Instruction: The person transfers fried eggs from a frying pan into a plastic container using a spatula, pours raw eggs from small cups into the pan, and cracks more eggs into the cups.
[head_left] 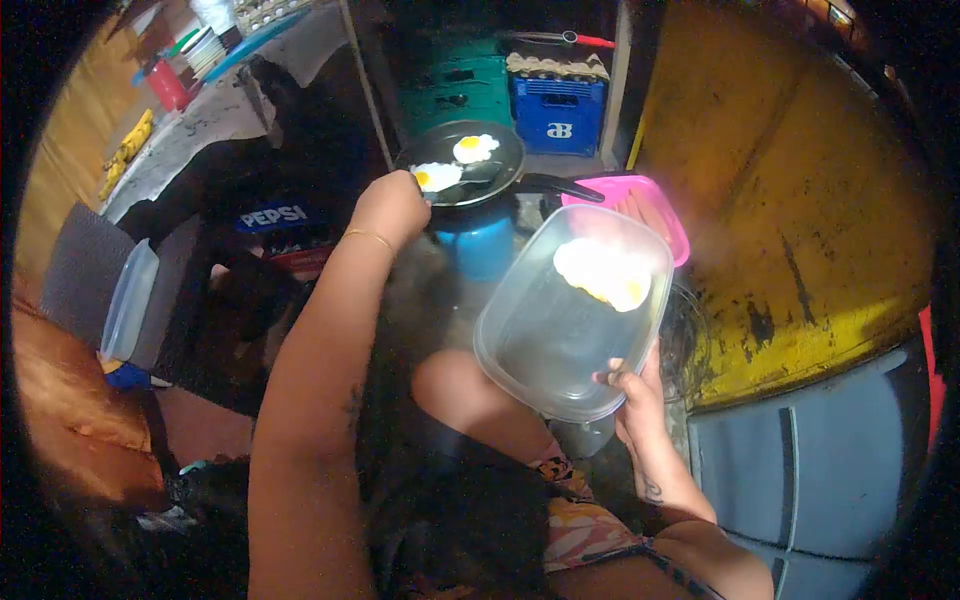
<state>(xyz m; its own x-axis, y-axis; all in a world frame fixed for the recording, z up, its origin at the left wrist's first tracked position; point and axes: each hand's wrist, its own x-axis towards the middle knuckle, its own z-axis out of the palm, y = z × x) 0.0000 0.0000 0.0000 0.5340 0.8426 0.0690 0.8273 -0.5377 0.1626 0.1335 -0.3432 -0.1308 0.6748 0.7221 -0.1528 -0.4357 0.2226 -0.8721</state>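
Observation:
My left hand [392,208] is closed at the near left edge of a black frying pan [512,150]. It grips what looks like a dark spatula [468,190], its handle hidden by my fingers. Beside the spatula lies one fried egg [436,178]; another fried egg [475,149] sits farther back in the pan. My right hand [640,392] holds a clear plastic container [535,330] by its near right corner, tilted. Bright fried egg [608,272] lies at the container's far end; glare hides how many eggs are there.
Beneath the pan is a blue cylinder-like base [485,245]. A pink tub [675,225] stands behind the container. Blue crate [560,118] and green crate [455,90] stand at the back. A yellow panel [790,200] borders the right; a Pepsi crate [275,217] is left.

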